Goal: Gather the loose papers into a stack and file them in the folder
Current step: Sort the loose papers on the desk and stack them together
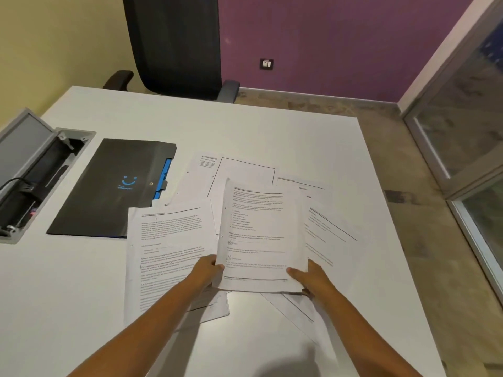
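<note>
**Papers lifted above the scatter**

The white tabletop [245, 126] is carrying a closed black folder [109, 189] and loose papers [168, 240]. Left hand [208, 270] and right hand [310, 276] are pinching the bottom corners of a raised sheaf of papers [261, 235].

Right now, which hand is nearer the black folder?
Left. The left hand grips the held papers' lower left edge, just right of the black folder; the right hand grips their far edge.
</note>
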The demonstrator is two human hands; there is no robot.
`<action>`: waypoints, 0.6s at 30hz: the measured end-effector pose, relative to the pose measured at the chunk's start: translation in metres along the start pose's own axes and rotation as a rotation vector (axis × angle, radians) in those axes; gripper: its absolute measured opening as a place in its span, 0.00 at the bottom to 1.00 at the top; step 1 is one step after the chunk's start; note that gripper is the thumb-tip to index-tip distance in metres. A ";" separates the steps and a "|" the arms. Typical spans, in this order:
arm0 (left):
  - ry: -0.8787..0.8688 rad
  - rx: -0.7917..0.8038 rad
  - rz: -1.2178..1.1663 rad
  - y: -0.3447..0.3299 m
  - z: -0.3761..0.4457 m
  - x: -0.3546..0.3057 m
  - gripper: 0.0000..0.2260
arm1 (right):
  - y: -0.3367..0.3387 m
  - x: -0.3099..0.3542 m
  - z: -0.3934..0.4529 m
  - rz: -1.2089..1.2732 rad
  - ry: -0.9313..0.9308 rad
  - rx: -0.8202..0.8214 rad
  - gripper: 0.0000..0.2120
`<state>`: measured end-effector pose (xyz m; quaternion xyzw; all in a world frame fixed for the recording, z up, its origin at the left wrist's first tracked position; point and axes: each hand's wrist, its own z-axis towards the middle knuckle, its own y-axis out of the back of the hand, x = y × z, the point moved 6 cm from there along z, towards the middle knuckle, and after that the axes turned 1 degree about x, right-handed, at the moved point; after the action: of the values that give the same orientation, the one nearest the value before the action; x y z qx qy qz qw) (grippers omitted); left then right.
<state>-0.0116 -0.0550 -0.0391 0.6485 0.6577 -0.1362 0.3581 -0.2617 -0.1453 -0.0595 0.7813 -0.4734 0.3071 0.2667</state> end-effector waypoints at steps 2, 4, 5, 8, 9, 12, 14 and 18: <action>0.013 0.014 -0.015 -0.005 -0.002 -0.001 0.13 | 0.000 -0.002 0.001 0.000 0.003 0.001 0.17; 0.018 0.032 -0.066 -0.007 -0.004 -0.004 0.14 | 0.004 0.000 0.001 0.001 0.038 -0.025 0.16; 0.013 0.041 -0.086 -0.007 -0.006 -0.006 0.15 | 0.005 0.003 -0.001 0.011 0.059 -0.035 0.16; -0.048 0.028 -0.113 -0.002 -0.010 -0.018 0.16 | 0.006 0.013 -0.007 0.097 0.134 -0.040 0.16; -0.080 0.010 -0.129 0.001 -0.011 -0.024 0.16 | 0.005 0.019 -0.010 0.121 0.162 -0.039 0.15; -0.180 -0.049 -0.208 0.012 -0.015 -0.044 0.16 | 0.003 0.041 -0.019 0.168 0.234 -0.043 0.13; -0.250 -0.066 -0.256 0.019 -0.020 -0.058 0.18 | 0.001 0.055 -0.026 0.186 0.284 -0.025 0.13; -0.362 -0.068 -0.257 0.030 -0.030 -0.081 0.18 | -0.007 0.096 -0.049 0.016 0.460 0.018 0.17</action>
<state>-0.0004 -0.0934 0.0433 0.5122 0.6641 -0.2726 0.4715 -0.2313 -0.1625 0.0428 0.6893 -0.4035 0.4834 0.3583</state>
